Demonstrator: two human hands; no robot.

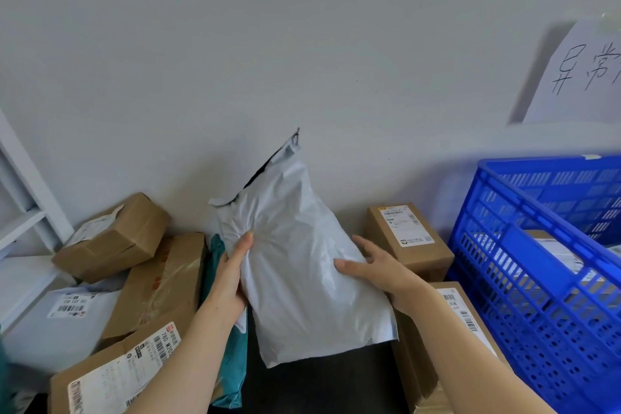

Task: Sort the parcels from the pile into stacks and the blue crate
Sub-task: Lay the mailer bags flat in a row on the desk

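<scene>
Held upright over the dark desk (319, 386), centre of view: a grey mailer bag (302, 262), leaning a little, flap end up by the wall. Gripped at its left edge by the left hand (232, 276), thumb laid across the front, fingers out of sight behind. Pinched at its right edge by the right hand (376, 269), thumb flat on the front, fingers spread along and behind the side.

Well to the right, past two cardboard boxes (410, 235) with labels: the blue crate (537, 279), a parcel partly visible through its slotted wall.

Just left of the bag, behind the left wrist: a teal mailer (232, 363). Further left, heaped brown boxes (161, 282) and a white labelled mailer (64, 316), beside a white shelf frame (23, 185).

On the wall, upper right: a handwritten paper sign (578, 77).
</scene>
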